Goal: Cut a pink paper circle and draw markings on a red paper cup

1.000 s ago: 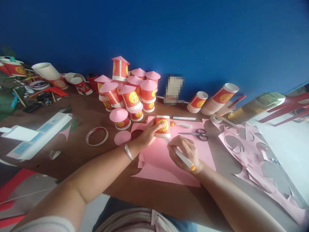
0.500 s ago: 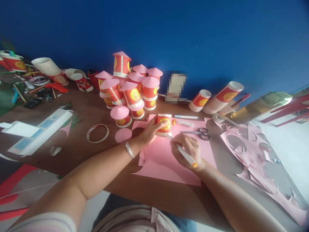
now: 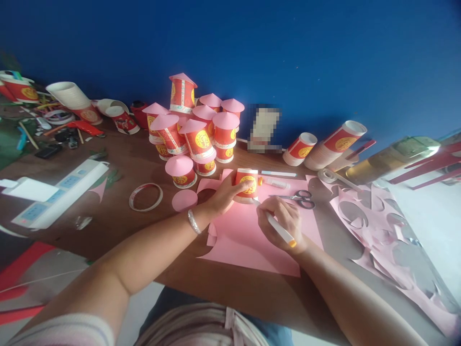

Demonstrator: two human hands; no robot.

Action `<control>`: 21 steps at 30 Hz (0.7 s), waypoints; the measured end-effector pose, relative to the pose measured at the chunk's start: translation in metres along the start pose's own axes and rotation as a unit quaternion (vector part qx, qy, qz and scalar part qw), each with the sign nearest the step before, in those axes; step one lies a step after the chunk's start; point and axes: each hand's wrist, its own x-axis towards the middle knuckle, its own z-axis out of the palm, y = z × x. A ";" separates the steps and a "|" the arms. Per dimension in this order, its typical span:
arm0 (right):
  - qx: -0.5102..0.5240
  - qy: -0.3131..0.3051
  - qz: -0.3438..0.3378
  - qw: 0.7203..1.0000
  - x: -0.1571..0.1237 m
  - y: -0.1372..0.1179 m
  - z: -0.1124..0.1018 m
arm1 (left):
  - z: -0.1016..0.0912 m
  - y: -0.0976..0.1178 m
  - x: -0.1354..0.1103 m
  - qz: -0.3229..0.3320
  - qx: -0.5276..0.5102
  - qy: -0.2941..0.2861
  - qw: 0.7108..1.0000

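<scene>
- Where the brown wooden table [image 3: 118, 158] comes nearest the person, a flat pink paper sheet [image 3: 245, 245] lies on it, with both hands over its far half.
- The left hand [image 3: 219, 196] is curled partway about a red paper cup with a gold emblem [image 3: 247, 185], thumb and fingers pressed to its wall. The cup stands on the sheet's far edge, seemingly mouth-down, with its axis upright.
- The right hand [image 3: 284, 218] is closed in a writing grip on a white marker pen with an orange end [image 3: 279, 229].
- The pen's long axis slants from the orange end, near the wrist, up and left to the tip. The tip points at the foot of the cup and seems to touch the paper just beside the rim.
- In my judgement, a clean line calls for the cup pinned flat and unmoving, and the tip hugging the rim while leaning slightly outward.
</scene>
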 end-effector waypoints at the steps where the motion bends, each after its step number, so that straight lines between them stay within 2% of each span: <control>1: 0.003 -0.001 0.001 1.000 0.000 0.000 0.000 | 0.000 0.000 0.001 0.001 -0.001 -0.005 1.000; 7: 0.084 -0.032 -0.005 0.996 -0.001 -0.002 -0.002 | 0.000 -0.001 0.002 -0.027 -0.034 -0.017 0.999; 11: 0.119 -0.039 0.005 0.992 -0.002 -0.003 -0.002 | 0.002 0.002 0.001 -0.042 -0.061 -0.006 0.997; 15: 0.116 -0.037 0.026 0.992 -0.002 -0.002 -0.003 | 0.001 0.001 0.001 -0.057 -0.082 0.006 0.995; 21: 0.090 -0.040 0.070 0.993 0.002 -0.002 -0.007 | -0.004 -0.007 0.007 -0.027 -0.127 -0.010 0.991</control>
